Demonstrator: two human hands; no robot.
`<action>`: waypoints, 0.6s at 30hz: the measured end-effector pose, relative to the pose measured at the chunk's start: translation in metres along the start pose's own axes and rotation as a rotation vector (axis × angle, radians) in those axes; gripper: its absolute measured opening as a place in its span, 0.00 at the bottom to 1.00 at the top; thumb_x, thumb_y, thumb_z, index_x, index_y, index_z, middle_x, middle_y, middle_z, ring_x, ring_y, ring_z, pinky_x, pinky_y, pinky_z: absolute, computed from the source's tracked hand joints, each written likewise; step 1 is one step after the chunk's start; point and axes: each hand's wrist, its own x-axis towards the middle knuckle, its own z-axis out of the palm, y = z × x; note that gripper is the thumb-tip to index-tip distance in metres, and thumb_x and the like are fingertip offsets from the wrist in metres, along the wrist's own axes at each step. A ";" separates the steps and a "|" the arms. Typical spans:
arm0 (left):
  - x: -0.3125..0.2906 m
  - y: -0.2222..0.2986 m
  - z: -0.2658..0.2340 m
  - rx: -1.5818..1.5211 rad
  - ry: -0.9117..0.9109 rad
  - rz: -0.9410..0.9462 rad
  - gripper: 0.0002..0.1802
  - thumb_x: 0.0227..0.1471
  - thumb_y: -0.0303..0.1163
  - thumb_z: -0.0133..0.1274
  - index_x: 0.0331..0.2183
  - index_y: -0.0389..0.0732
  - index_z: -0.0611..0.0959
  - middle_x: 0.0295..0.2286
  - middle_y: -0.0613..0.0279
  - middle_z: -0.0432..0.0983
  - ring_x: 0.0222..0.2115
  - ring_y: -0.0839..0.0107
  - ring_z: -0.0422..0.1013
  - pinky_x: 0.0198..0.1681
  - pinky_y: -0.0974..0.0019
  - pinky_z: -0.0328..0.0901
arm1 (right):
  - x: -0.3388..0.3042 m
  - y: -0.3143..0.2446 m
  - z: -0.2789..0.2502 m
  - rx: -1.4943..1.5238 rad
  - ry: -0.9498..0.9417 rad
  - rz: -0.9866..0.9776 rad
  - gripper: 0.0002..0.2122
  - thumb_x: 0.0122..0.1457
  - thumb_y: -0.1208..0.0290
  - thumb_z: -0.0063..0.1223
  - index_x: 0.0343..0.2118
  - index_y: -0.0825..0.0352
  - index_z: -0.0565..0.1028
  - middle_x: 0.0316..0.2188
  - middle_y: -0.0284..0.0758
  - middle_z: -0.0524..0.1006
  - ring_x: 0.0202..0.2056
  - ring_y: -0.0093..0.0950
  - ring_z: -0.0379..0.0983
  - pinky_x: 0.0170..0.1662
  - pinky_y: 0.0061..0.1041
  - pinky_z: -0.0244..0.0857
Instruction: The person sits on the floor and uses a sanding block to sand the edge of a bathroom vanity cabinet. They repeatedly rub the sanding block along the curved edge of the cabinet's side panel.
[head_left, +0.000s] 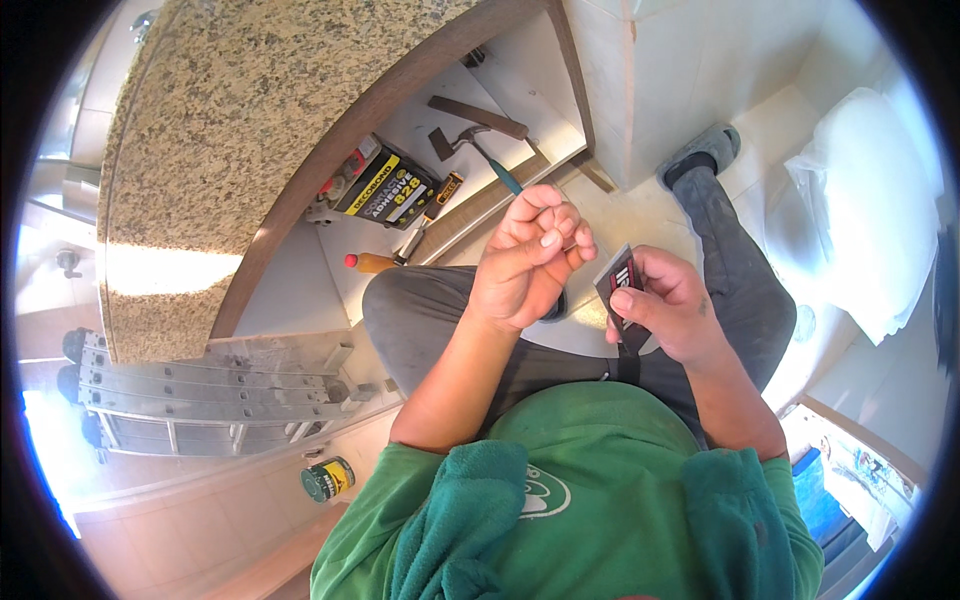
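My right hand grips a small dark flat packet with white and red print, the thumb pressed on its face. Beside it, slightly higher and to the left, my left hand is raised with curled fingers, its thumb tip meeting the fingers. Whatever may be pinched there is too small to make out. Just beyond the left hand, a hammer with a teal handle lies on the floor of an open cabinet. The two hands are close together above my lap.
A granite countertop curves over the cabinet. Inside are a black and yellow square tin, a small box, a wooden strip and an orange-handled tool. A folded ladder, a green tin and plastic sheeting surround me.
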 end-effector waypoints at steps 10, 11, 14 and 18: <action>-0.002 -0.001 0.002 0.008 -0.007 0.030 0.19 0.57 0.22 0.55 0.49 0.46 0.74 0.36 0.65 0.70 0.42 0.65 0.71 0.49 0.59 0.67 | -0.002 -0.001 0.001 -0.012 0.016 0.008 0.08 0.63 0.72 0.57 0.35 0.70 0.73 0.29 0.30 0.75 0.27 0.17 0.74 0.31 0.19 0.72; -0.002 -0.002 0.002 0.008 -0.004 0.030 0.19 0.57 0.23 0.55 0.50 0.46 0.74 0.35 0.65 0.71 0.42 0.65 0.71 0.50 0.59 0.67 | -0.002 -0.001 0.002 0.001 0.017 0.012 0.08 0.63 0.72 0.57 0.35 0.71 0.73 0.29 0.31 0.75 0.27 0.17 0.74 0.31 0.19 0.72; -0.002 -0.003 0.007 0.040 0.039 0.020 0.23 0.52 0.22 0.55 0.50 0.48 0.75 0.35 0.67 0.69 0.40 0.67 0.67 0.47 0.61 0.64 | -0.003 -0.002 0.003 0.018 0.015 0.024 0.07 0.63 0.72 0.57 0.36 0.71 0.73 0.29 0.31 0.75 0.27 0.17 0.74 0.31 0.19 0.72; -0.002 -0.001 0.015 -0.010 0.016 0.041 0.32 0.41 0.17 0.52 0.51 0.48 0.75 0.36 0.67 0.66 0.35 0.71 0.63 0.41 0.66 0.61 | -0.003 -0.003 0.001 0.047 -0.033 0.050 0.07 0.62 0.73 0.57 0.36 0.71 0.73 0.30 0.32 0.76 0.27 0.19 0.74 0.30 0.19 0.72</action>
